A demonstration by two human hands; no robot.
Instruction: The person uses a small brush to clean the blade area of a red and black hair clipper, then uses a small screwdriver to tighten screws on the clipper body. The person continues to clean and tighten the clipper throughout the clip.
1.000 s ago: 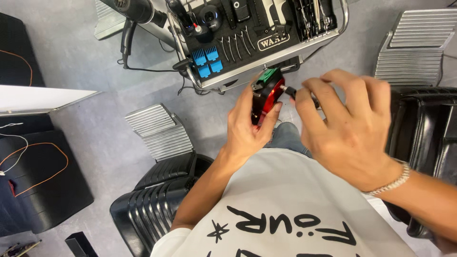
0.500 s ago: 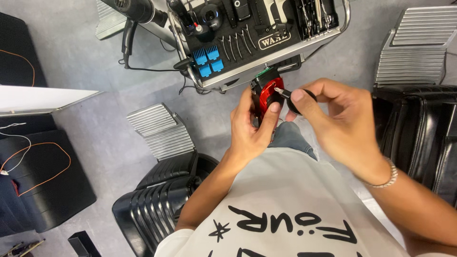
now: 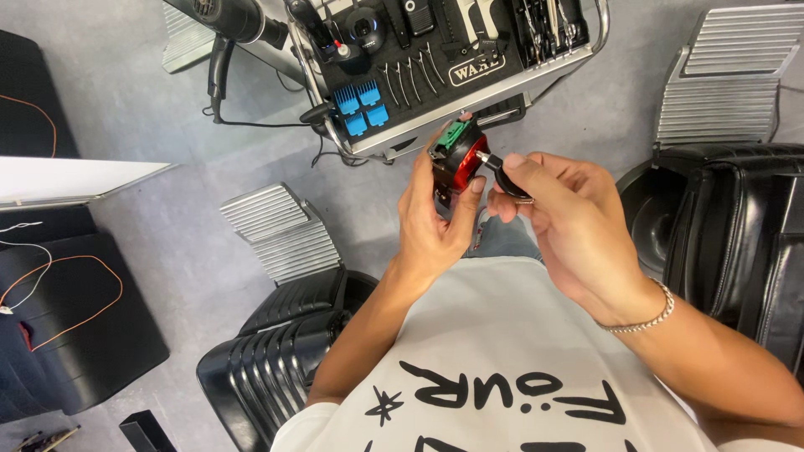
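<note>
Since a moment ago the right hand (image 3: pixel 569 222) has drawn back a little from the red hair clipper (image 3: pixel 457 156), so the short black screwdriver (image 3: pixel 500 170) between them now shows, its metal tip meeting the clipper's side.

Nearest the camera is the person's white printed T-shirt (image 3: pixel 502 368), with both forearms reaching forward from it. The right hand, a silver bracelet (image 3: pixel 641 316) on its wrist, pinches the screwdriver's black handle between thumb and curled fingers. The left hand (image 3: pixel 431 222) is wrapped around the clipper from below, thumb pressed against its red body, holding it upright above the knees; a green part sits at the clipper's top end.

Below the hands, black barber chairs (image 3: pixel 268 360) flank the person on the grey floor (image 3: pixel 159 125), with a ribbed metal footrest (image 3: pixel 272 230) to the left.

Farther off stands a tool cart (image 3: pixel 435 92) whose black mat carries blue clipper guards (image 3: pixel 358 107), combs and other clippers. A black hair dryer (image 3: pixel 234 18) hangs at its left edge.
</note>
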